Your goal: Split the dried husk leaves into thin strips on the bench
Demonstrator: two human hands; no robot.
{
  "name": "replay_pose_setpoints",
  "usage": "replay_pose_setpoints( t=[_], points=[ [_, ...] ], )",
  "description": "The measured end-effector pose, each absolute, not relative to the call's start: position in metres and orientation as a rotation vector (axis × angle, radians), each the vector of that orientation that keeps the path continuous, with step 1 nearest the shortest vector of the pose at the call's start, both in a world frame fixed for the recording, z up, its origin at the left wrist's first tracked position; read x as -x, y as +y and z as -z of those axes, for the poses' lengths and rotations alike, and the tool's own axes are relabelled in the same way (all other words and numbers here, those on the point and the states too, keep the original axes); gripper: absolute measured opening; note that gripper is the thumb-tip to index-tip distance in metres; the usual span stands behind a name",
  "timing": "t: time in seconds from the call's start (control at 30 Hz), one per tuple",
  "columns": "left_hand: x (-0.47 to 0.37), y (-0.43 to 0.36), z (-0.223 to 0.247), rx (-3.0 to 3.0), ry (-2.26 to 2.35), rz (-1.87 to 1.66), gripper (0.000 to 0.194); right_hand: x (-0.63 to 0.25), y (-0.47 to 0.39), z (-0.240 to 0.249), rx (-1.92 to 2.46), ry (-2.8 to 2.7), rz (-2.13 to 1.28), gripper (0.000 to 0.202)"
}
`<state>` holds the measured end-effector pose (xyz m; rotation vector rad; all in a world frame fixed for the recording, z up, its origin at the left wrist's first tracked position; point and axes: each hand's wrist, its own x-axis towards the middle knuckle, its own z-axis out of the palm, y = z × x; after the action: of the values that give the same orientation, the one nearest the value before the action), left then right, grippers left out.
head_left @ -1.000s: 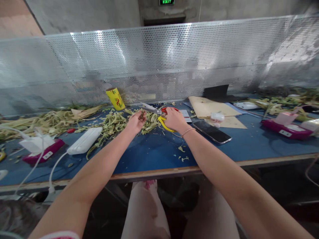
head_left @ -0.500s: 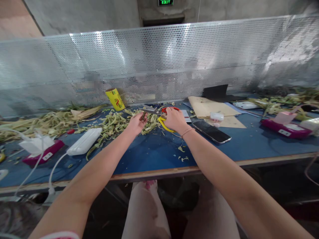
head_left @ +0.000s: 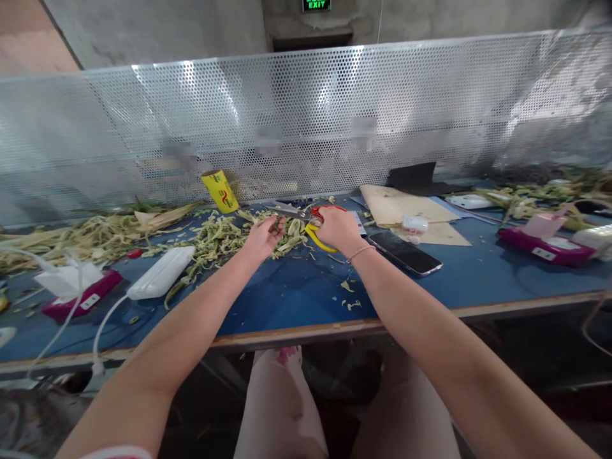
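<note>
In my right hand (head_left: 340, 227) is a pair of scissors (head_left: 317, 238) with one red and one yellow handle; its metal blades point left. The fingers wrap round the handles. My left hand (head_left: 264, 237) is closed on a small greenish-brown dried plant piece (head_left: 276, 222), just below the blades. The fingers hide part of that piece. Beneath and beside the left hand lies a heap of pale green dried plant bits (head_left: 217, 239), with some trimmings (head_left: 351, 305) scattered on the blue tabletop (head_left: 291, 293).
A yellow tube-shaped container (head_left: 220, 191) stands tilted against the perforated metal screen (head_left: 306, 121). Long dried stalks (head_left: 90, 233), a white power bank (head_left: 161, 273) and a purple power strip (head_left: 81, 296) lie left. Right are a phone (head_left: 406, 252), brown paper (head_left: 399, 205) and another purple strip (head_left: 545, 247).
The scissor handles seem slightly closer together, and the left fingers have shifted a little around the plant piece. Both hands stay in nearly the same place.
</note>
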<state>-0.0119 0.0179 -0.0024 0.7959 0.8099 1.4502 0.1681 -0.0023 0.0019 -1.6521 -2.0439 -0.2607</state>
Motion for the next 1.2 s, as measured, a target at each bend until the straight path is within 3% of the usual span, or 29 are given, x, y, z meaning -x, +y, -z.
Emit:
replay_pose_setpoints(
  t=[0.23, 0.63, 1.2],
  points=[
    [0.011, 0.017, 0.004, -0.779, 0.830, -1.428, 0.014, -0.171, -0.007, -0.012, 1.688, -2.098, 0.306, 0.031],
    [0.011, 0.015, 0.002, -0.795, 0.856, -1.474, 0.015, -0.174, -0.003, -0.007, 1.809, -1.952, 0.115, 0.023],
    [0.011, 0.009, -0.007, -0.795, 0.799, -1.447, 0.009, -0.173, 0.006, 0.004, 1.525, -2.058, 0.160, 0.028]
  ],
)
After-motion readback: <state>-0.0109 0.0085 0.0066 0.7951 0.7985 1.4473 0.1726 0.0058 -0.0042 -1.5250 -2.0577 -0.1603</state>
